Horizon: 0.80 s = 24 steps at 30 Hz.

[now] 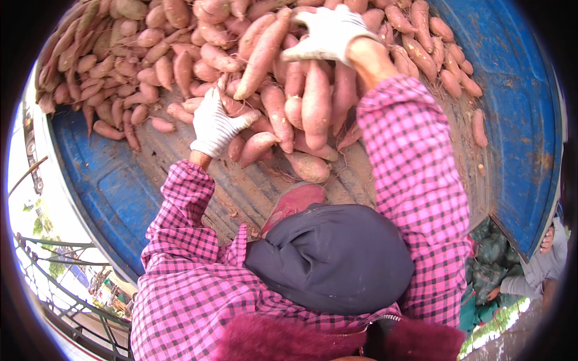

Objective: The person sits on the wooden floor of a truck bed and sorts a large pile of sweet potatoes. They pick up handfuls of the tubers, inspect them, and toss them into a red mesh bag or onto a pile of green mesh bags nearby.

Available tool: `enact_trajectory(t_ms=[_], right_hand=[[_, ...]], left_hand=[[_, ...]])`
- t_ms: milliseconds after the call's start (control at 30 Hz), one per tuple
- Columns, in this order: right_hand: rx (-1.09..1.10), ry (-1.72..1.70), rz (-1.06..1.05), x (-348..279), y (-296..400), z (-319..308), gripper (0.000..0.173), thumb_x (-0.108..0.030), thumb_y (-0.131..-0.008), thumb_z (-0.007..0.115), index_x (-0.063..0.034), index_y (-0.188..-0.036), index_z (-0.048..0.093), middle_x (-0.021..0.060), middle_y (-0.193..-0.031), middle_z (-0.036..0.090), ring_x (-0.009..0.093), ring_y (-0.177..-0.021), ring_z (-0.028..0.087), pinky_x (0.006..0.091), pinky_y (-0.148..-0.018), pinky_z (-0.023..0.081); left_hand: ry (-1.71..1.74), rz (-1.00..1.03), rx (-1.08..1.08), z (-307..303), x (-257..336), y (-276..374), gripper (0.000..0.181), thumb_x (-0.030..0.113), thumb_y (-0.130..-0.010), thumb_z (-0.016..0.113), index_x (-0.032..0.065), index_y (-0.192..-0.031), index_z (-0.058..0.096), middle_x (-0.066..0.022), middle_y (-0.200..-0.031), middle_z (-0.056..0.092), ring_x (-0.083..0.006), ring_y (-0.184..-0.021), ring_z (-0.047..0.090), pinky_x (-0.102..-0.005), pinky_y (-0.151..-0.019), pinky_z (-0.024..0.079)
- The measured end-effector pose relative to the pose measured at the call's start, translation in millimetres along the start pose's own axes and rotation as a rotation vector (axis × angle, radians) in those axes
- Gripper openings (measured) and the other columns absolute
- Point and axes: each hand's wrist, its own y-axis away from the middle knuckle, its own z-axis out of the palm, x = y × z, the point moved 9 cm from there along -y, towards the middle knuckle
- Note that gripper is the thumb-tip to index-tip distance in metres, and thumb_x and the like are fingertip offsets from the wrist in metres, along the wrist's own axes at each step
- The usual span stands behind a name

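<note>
A heap of reddish sweet potatoes (pixel 212 40) lies in front of me on the ribbed, dirt-covered bed (pixel 226 194) of a blue vehicle. My left hand (pixel 216 124), in a white striped knit glove, rests at the near side of the heap with thumb and forefinger spread against several roots. My right hand (pixel 332 36), gloved alike, reaches farther in, its fingers apart over the heap; the roots beneath its palm are partly hidden. Between the hands, a long sweet potato (pixel 264 54) lies slanted on top. A thick one (pixel 316 106) points toward me below the right hand.
Blue metal side walls (pixel 519 131) bend around the bed. One small sweet potato (pixel 479 127) lies apart at right. My red shoe (pixel 293 203) stands close to the heap. Beyond the bed's right end are green net sacks (pixel 490 252) and another person's grey sleeve (pixel 524 286). Metal railings (pixel 67 289) stand outside, lower left.
</note>
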Motion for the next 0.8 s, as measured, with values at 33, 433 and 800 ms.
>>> enact_trajectory(t_ms=[33, 433, 800], right_hand=[[-0.047, 0.038, 0.026, -13.9, -2.0, -4.5, 0.078, -0.055, -0.073, 0.077, -0.0154, -0.138, 0.061, 0.0156, -0.138, 0.061, 0.041, -0.131, 0.051, 0.0522, -0.107, 0.045], [-0.102, 0.102, -0.046, -20.2, 28.5, 41.3, 0.057, -0.053, -0.084, 0.063, -0.0186, -0.128, 0.068, 0.0069, -0.148, 0.056, 0.031, -0.137, 0.050, 0.0633, -0.107, 0.038], [-0.218, 0.525, -0.036, 1.9, 114.6, 47.1, 0.044, -0.040, -0.078, 0.069, -0.0127, -0.112, 0.075, 0.0084, -0.124, 0.068, 0.028, -0.118, 0.060, 0.0532, -0.093, 0.044]], left_hand=[[-0.176, -0.089, -0.047, -3.1, -11.2, -0.1, 0.112, 0.061, -0.067, 0.086, 0.0006, -0.152, 0.043, -0.0207, -0.132, 0.061, -0.0376, -0.120, 0.060, -0.0418, -0.102, 0.049], [0.496, -0.070, -0.283, 40.3, 4.4, -29.2, 0.091, 0.038, -0.078, 0.087, -0.0013, -0.149, 0.045, -0.0173, -0.143, 0.056, -0.0273, -0.130, 0.054, -0.0370, -0.113, 0.042], [0.626, 0.019, -0.472, 75.9, 107.0, -8.0, 0.073, 0.036, -0.083, 0.077, 0.0028, -0.143, 0.053, -0.0170, -0.121, 0.069, -0.0255, -0.110, 0.066, -0.0358, -0.095, 0.054]])
